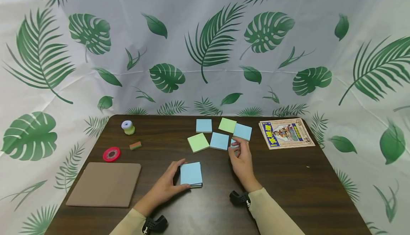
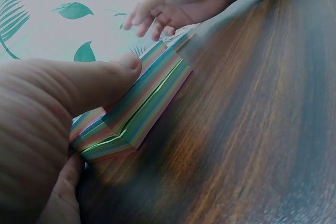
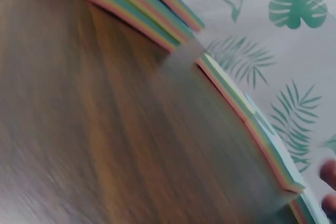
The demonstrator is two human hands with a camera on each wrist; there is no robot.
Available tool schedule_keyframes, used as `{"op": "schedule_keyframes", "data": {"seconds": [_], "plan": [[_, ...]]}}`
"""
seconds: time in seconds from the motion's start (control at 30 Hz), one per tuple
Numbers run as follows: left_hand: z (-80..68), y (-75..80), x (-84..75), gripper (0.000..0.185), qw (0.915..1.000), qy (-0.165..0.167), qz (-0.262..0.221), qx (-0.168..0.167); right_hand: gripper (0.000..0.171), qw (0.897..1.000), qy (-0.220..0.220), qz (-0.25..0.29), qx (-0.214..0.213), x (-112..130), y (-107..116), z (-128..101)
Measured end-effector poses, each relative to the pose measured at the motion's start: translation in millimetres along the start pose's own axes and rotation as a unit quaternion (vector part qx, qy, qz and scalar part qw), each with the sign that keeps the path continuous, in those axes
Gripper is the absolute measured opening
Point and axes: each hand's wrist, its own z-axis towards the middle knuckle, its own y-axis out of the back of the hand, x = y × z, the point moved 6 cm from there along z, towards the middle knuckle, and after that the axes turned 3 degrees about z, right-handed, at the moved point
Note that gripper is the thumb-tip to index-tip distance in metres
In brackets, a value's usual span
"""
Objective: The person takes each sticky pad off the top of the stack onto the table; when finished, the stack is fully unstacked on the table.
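1. Hard to make out: the right wrist view is blurred; it shows only the table's wood grain, the striped edges of paper pads and a fingertip at each margin. In the left wrist view the left hand's palm fills the near corner and hides part of the pad. In the head view the small blue note (image 1: 234,142) is mostly covered by fingers.
2. Far left of the table (image 1: 288,185) lie a brown board (image 1: 104,184), a red tape roll (image 1: 111,154), a small striped block (image 1: 135,145) and a green-and-white spool (image 1: 128,127), all well apart from both hands.
3. The left hand (image 1: 166,187) rests on the table with its fingers curled round the left edge of the note pad (image 1: 191,174). The left wrist view shows the thumb (image 2: 113,74) pressed on the pad's (image 2: 134,106) top and a finger against its lower corner.
4. The pad lies flat, blue sheet up, just in front of the person, between the two hands.
5. Beyond it, loose blue and green notes (image 1: 219,140) lie in a cluster, some touching.
6. The right hand (image 1: 241,160) pinches the small blue note with curled fingertips, at the near right edge of that cluster.
7. A picture book (image 1: 286,133) lies at the far right.
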Motion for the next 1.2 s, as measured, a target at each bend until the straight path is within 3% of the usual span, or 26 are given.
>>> {"op": "schedule_keyframes", "data": {"seconds": [0.1, 0.23, 0.4, 0.53, 0.63, 0.8, 1.0, 1.2], "plan": [[-0.2, -0.1, -0.4, 0.094, 1.0, -0.006, 0.005, -0.004, 0.047, 0.994, -0.036, 0.088, 0.062, -2, -14, -5], [-0.2, 0.0, -0.9, 0.094, 0.9998, -0.01, 0.012, -0.008, 0.05, 0.979, -0.05, 0.126, 0.15, 1, -31, -13], [0.3, 0.2, -2.0, 0.094, 0.9999, -0.004, 0.009, -0.008, 0.052, 0.963, -0.017, 0.117, 0.243, 12, -46, -25], [0.2, -0.8, -1.9, 0.094, 1.0, 0.001, 0.0, -0.003, 0.057, 0.946, -0.021, 0.113, 0.302, 19, -58, -37], [0.0, -1.4, -2.0, 0.093, 1.0, 0.0, 0.003, 0.0, 0.064, 0.936, -0.014, 0.075, 0.342, 20, -67, -44], [0.9, -0.4, -2.4, 0.093, 1.0, -0.003, 0.0, 0.002, 0.079, 0.932, 0.019, -0.001, 0.362, 20, -75, -47], [1.6, -0.8, -2.4, 0.094, 0.9999, 0.003, -0.004, 0.01, 0.083, 0.93, 0.028, -0.029, 0.366, 22, -74, -46], [-0.3, -1.7, -0.8, 0.096, 0.9993, 0.019, -0.021, 0.025, 0.08, 0.922, 0.069, -0.043, 0.378, 24, -76, -49]]}}
